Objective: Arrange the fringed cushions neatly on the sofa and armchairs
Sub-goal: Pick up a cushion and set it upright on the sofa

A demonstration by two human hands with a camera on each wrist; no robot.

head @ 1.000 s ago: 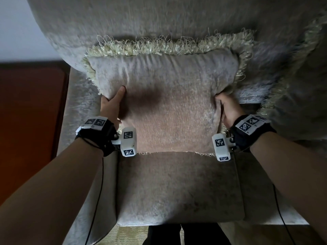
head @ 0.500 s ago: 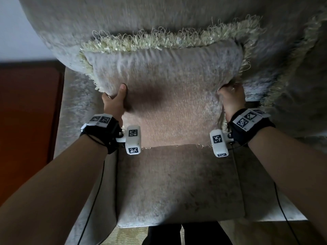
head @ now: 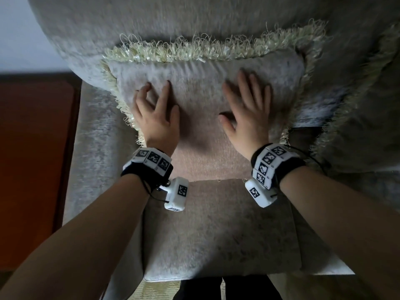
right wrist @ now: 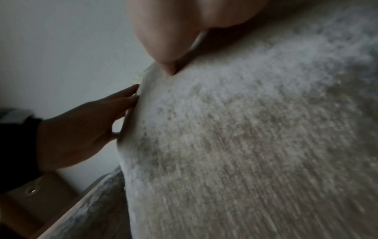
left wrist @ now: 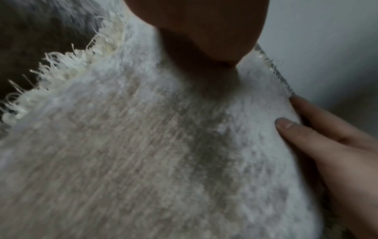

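Our fingers (head: 242, 83) lay spread and nearly straight on the face of the fringed cushion (head: 201, 109), gripping nothing. The right hand (head: 246, 118) pressed flat on the right half of the cushion, thumb held out toward the middle. The left hand (head: 157, 120) rested on the left half with its fingers apart and a little bent, the tips touching the fabric near the left fringe (head: 112, 83). From the left wrist view we saw the soft pile of the cushion (left wrist: 143, 153) close up, with the right hand's fingertips (left wrist: 286, 124) touching its far edge; from the right wrist view the left hand (right wrist: 81, 134) showed flat against the cushion's edge (right wrist: 131, 129). The cushion stood upright on the armchair seat (head: 216, 234), leaning against the backrest (head: 173, 29), its pale looped fringe running along the top and down both sides. Both wrists carried black bands with white marker blocks (head: 151, 159), and thin cables hung from them. To the right, a second fringed cushion (head: 368, 105) lay partly in view, just beside the first. To the left of the armchair we saw a reddish wooden surface (head: 32, 169) and a pale wall (head: 21, 40) above it.
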